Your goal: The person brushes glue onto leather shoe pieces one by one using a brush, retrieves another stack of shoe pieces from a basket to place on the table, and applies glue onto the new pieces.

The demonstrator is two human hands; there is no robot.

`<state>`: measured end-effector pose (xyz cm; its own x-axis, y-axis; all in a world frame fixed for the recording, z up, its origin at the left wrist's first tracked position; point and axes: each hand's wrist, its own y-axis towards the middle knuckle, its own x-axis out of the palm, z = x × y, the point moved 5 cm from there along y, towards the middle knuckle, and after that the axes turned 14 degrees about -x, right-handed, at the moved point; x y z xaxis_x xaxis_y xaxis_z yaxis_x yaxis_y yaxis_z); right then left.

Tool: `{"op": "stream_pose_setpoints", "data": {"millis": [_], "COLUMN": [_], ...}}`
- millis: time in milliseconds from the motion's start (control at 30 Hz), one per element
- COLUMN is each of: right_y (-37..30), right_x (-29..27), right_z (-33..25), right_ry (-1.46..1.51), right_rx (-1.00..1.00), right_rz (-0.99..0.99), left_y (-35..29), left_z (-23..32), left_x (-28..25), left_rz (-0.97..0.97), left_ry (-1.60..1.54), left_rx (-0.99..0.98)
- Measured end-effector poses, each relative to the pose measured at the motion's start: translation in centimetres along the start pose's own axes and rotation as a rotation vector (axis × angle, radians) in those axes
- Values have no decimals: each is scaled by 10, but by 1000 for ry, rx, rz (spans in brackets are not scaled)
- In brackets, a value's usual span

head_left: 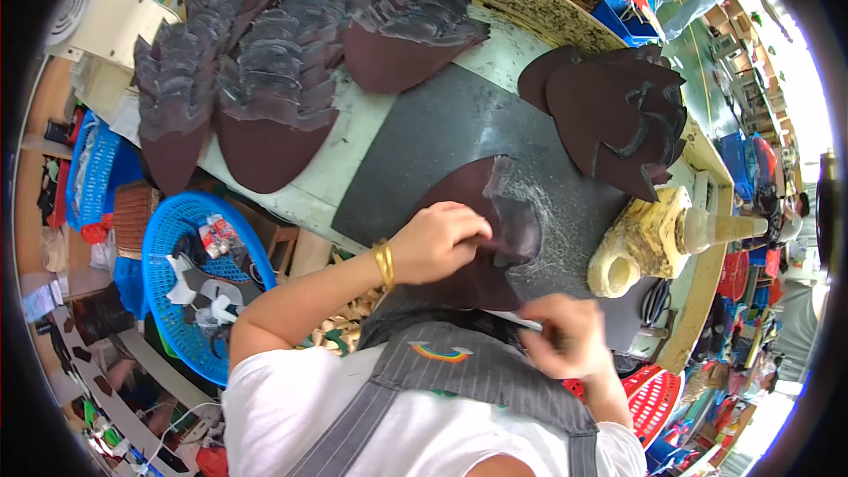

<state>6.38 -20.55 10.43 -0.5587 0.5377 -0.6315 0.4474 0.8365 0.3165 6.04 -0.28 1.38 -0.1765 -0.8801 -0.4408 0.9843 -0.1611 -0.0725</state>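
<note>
A dark brown leather piece (455, 185) with a curved outline lies on the black mat (415, 137) in front of me, its right edge greyish and shiny. My left hand (439, 243), gold bangles at the wrist, is closed on it, the fingers curled at its middle. Close to my body, my right hand (568, 336) is a little blurred. It grips a slim tool (517, 320) with a pale, flat end pointing left. What kind of tool this is cannot be made out. Pale scratch-like streaks mark the mat right of the leather.
Overlapping leather pieces (278, 137) lie in rows at the back left; another pile (609, 115) is at the right. A crusted yellowish pot (640, 243) stands at the mat's right edge, near black-handled scissors (655, 302). A blue basket (159, 278) of scraps is at left.
</note>
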Motion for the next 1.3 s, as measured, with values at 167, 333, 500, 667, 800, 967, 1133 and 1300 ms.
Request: {"op": "stream_pose_setpoints", "data": {"millis": [167,333,500,667,800,967,1133,1300], "right_y": [-1,-27,-88,-115,-151,-139,-140,-79], "right_x": [53,-4,-118,-145,-147,-112,-129,-87], "right_z": [25,17,56,79,81,108,120,109], "right_ry": [-250,-266,-809,-728,-237,-263,141,394], "right_rx": [204,288,656,687,514,678,691,594], "right_rz": [-173,190,566,673,1008,944,1027,975], "left_y": [-8,0,51,9,2,11,3,4], "left_z": [-7,22,23,43,35,37,38,35], "left_x": [-65,-140,-110,34,54,48,46,53], "left_rz": [331,909,769,-258,-310,-327,-313,-271], "left_ry": [-386,163,773,668,725,591,615,621], "left_rx": [-191,69,196,231,206,198,195,241]}}
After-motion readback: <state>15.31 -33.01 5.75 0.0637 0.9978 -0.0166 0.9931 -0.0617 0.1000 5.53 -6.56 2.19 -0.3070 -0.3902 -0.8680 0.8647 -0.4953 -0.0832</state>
